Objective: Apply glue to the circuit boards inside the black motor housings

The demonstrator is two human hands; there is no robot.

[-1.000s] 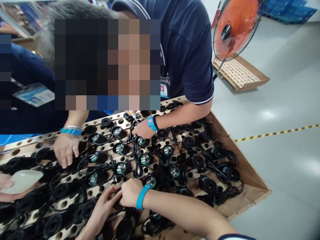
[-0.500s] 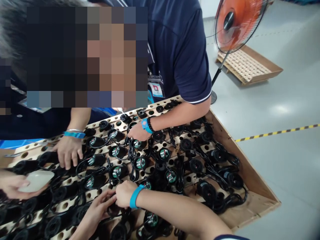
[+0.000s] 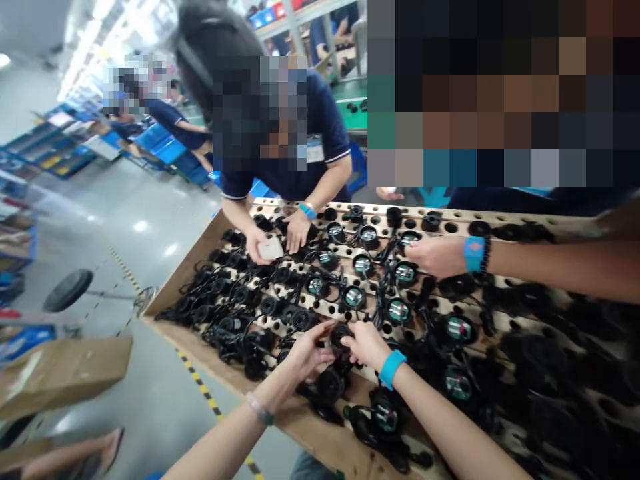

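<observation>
- Wide, shallow wooden tray: its holed slats seemingly keep the black cylindrical plastic housings apart.
- Left hand: fingers parted, curved around the left side of a black, round plastic piece, probably steadying it.
- Right hand: fingertips pinch its right edge, likely for control.
- Round plastic piece: between both hands, over the tray's near side; round face seemingly upward, long axis unclear.

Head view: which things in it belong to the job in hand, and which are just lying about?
Seemingly part of the job:
- black unit between the left hand and right hand
- open units with green boards
- wooden tray

Seemingly just about:
- cardboard box at left
- striped tape on the floor

Cannot tell: pale block a co-worker holds.
</observation>
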